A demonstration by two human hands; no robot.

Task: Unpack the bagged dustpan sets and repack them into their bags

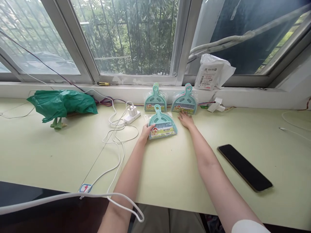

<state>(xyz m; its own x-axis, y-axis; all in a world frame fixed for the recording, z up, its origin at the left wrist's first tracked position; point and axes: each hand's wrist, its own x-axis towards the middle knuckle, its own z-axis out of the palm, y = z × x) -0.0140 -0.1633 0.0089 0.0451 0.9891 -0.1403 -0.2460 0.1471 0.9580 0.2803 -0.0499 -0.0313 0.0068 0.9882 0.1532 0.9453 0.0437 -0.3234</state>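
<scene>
My left hand (145, 132) grips the lower left edge of a packaged mint-green dustpan and brush set (162, 124), thumb over its printed label. The set is tilted up, its handle pointing toward the window. At the foot of the right-hand stack of similar dustpan sets (186, 100), my right hand (186, 119) lies with fingers stretched out, its fingertips touching the lowest part of the front pack. Another stack of dustpan sets (155, 98) leans against the sill wall, partly hidden behind the held set.
On the pale green table (170, 174), a black phone (245, 167) lies at right. White cables (119, 142) trail from a power strip (132, 116) on the left. Farther left rests a green plastic bag (63, 103). A white plastic package (211, 72) and a yellow-handled screwdriver (103, 83) are on the sill.
</scene>
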